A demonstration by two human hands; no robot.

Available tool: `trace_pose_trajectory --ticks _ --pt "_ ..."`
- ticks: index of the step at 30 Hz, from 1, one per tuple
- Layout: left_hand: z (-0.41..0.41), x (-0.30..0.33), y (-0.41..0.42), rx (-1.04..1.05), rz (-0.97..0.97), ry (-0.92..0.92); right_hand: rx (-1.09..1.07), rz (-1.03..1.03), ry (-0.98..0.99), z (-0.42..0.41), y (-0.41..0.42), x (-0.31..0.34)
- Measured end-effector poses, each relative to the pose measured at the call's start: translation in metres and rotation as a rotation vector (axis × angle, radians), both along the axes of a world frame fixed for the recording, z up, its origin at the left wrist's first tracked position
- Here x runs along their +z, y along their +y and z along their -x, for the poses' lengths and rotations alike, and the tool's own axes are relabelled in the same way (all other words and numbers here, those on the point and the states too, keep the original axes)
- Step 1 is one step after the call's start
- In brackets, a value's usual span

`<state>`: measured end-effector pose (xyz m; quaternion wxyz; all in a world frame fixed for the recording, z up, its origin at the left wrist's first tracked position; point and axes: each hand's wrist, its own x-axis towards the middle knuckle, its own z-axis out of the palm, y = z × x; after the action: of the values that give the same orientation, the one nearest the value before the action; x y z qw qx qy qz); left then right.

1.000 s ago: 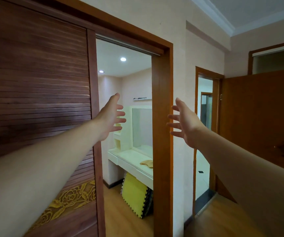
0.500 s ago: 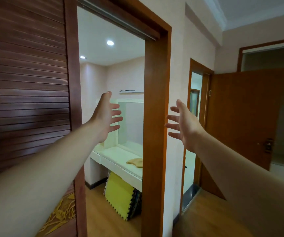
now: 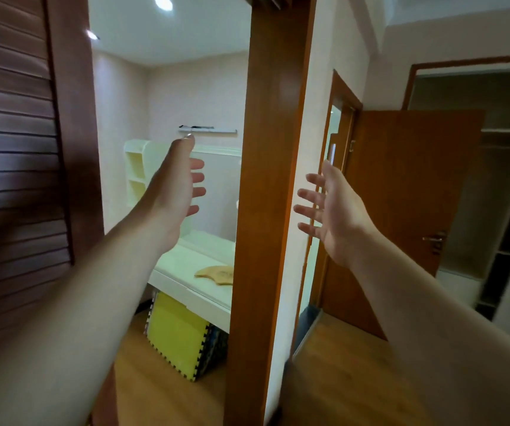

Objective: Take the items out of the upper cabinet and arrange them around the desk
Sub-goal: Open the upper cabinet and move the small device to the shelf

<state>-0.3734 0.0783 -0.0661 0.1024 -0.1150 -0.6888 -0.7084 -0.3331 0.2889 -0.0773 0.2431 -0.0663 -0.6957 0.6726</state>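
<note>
Both my arms reach forward at chest height, palms facing each other. My left hand (image 3: pixel 175 192) is open and holds nothing, in front of a doorway. My right hand (image 3: pixel 335 215) is also open and empty, to the right of the wooden door post (image 3: pixel 270 179). Through the doorway stands a white desk (image 3: pixel 186 272) with a hutch of small shelves (image 3: pixel 136 173) at its left. A flat tan wooden piece (image 3: pixel 216 273) lies on the desk top. No upper cabinet is in view.
A dark slatted sliding door (image 3: pixel 16 179) fills the left. Yellow foam mats (image 3: pixel 179 336) lean under the desk. To the right an orange door (image 3: pixel 407 210) stands ajar beside an open wardrobe with shelves (image 3: pixel 499 195). The floor is wood.
The view has moved closer to the doorway and the sliding door has slid off to the left. Both hands stay open and raised, the left now higher in the doorway.
</note>
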Motion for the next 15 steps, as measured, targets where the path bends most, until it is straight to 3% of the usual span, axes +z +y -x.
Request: trace_pose_trajectory --ticks 15 --pt "0.122 -0.035 0.105 0.119 -0.072 -0.054 0.146 0.000 -0.018 0.142 0.093 -0.043"
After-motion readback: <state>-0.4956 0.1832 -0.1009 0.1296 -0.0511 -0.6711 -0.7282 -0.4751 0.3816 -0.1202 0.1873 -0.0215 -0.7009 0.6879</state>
